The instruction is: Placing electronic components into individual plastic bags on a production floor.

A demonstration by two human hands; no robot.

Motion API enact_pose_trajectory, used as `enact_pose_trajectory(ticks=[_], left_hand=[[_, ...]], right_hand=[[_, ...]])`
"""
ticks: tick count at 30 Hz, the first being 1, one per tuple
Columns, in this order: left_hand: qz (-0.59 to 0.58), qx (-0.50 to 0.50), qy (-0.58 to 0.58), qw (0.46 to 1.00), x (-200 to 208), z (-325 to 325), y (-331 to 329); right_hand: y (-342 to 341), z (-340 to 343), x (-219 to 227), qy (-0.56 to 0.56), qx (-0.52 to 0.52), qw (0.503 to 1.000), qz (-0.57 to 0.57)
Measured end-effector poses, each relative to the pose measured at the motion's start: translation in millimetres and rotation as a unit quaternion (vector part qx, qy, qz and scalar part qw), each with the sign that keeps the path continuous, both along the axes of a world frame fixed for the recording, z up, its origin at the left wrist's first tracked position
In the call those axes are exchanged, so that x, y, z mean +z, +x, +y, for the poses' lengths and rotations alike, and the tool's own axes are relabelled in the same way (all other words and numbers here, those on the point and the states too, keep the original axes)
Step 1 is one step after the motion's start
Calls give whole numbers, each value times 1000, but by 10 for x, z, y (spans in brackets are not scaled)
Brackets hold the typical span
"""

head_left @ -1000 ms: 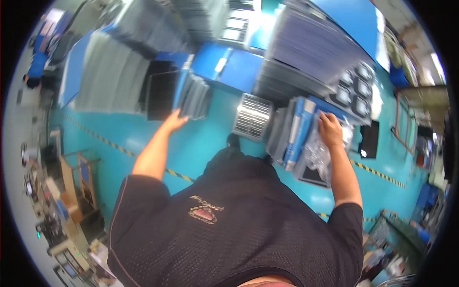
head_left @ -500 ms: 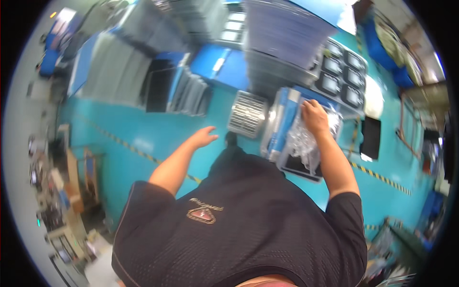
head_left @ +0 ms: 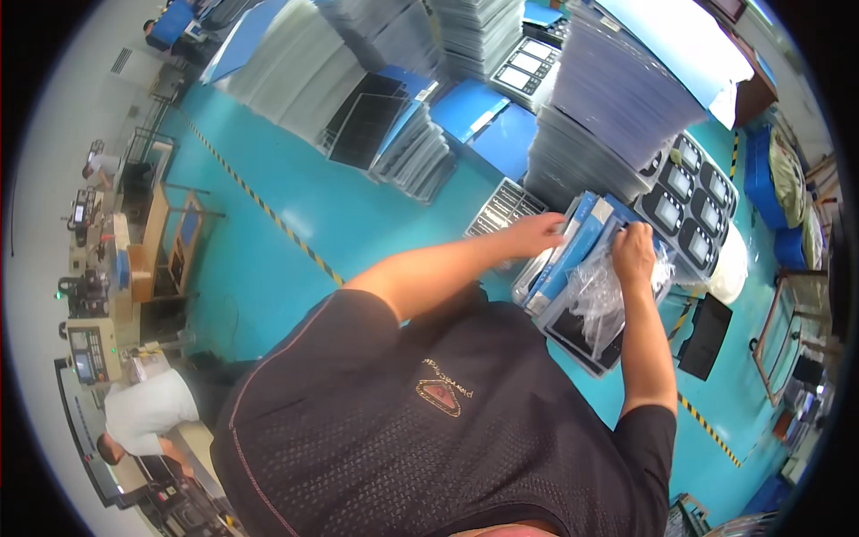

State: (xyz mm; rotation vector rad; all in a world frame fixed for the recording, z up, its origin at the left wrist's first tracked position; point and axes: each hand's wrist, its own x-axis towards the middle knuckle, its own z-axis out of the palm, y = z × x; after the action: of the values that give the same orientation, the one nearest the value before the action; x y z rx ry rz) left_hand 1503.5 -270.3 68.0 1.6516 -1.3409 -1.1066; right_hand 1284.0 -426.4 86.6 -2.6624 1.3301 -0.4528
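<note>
Right fingers (head_left: 639, 232) curled, grip unclear, clear film (head_left: 598, 288) just beside, left fingers (head_left: 548, 221) loosely spread

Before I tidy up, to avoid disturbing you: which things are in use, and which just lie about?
Seemingly in use:
clear plastic, by the right hand
blue pieces, by the left hand

Seemingly lying about:
dark panel, right
tall sheet stack, upper left

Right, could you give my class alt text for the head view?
A person's right hand is at crumpled clear plastic film, the left hand beside blue panels. Beyond them, tall stacks of plastic trays rise above a turquoise floor.
</note>
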Motion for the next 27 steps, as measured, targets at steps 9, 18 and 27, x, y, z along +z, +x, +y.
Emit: enact_pose_trajectory(ticks=[9,18,27], left_hand=[[366,98,-31,925,822,-548,-545],[492,521,-136,684,-280,943,2934],[257,611,13,749,-1182,4312,5608]], right_hand=[[263,599,1293,-175,151,965,-124],[707,952,1636,341,235,904,-105],[1989,1341,697,408,-100,904,74]])
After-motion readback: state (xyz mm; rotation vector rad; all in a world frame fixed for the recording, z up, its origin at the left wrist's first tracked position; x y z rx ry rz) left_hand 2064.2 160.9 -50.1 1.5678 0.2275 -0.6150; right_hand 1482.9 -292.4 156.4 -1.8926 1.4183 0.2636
